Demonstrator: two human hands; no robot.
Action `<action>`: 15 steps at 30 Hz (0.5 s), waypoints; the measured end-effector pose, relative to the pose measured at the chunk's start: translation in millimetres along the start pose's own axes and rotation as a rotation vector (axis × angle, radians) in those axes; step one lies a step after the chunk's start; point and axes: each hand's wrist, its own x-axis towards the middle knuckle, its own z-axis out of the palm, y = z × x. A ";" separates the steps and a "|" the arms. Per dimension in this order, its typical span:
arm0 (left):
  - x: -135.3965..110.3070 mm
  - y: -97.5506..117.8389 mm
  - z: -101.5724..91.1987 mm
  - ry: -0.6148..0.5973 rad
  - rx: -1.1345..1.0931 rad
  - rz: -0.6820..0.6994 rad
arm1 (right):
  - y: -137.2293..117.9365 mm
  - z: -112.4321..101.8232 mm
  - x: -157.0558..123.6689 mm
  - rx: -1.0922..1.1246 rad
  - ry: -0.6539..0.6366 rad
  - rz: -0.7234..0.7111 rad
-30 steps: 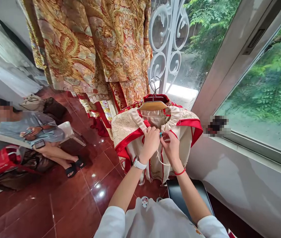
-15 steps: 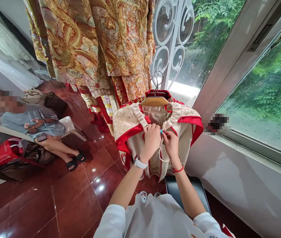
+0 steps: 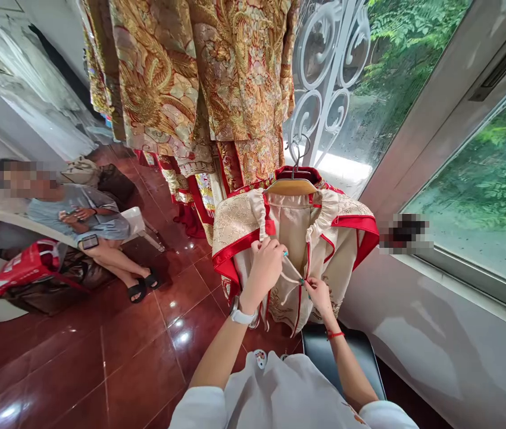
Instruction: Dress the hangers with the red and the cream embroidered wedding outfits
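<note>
A cream and gold embroidered jacket (image 3: pixel 236 219) with wide red trim hangs in front of me on a wooden hanger (image 3: pixel 291 187). Its gathered cream neck opening has thin cords at the front. My left hand (image 3: pixel 265 269), with a white watch at the wrist, is closed on the left front edge near a small blue bead; its fingertips partly hide the grip. Lower and to the right, my right hand (image 3: pixel 319 294), wearing a red wrist string, pinches the cream cord (image 3: pixel 289 277) by a dark green bead (image 3: pixel 301 282). The cord stretches between both hands.
Gold embroidered garments (image 3: pixel 155 89) hang behind the jacket. A black-seated chair (image 3: pixel 349 360) stands below my right arm, beside the wall and window (image 3: pixel 498 185). To the left a person (image 3: pixel 96 223) sits with a phone, near a red bag (image 3: pixel 30 265).
My right hand has moved down and to the right, away from my left hand, drawing out the cord. The view has shifted slightly left.
</note>
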 end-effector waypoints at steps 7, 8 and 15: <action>27.8 1.2 -24.1 0.454 -0.105 -0.253 | -76.8 -20.8 24.8 -0.118 0.595 -0.239; 38.5 1.2 -25.8 0.531 -0.059 -0.310 | -96.3 -19.1 36.8 -0.180 0.671 -0.319; 68.5 -31.0 -35.2 0.466 0.156 -0.471 | -155.5 -49.8 123.5 -0.376 0.677 -0.196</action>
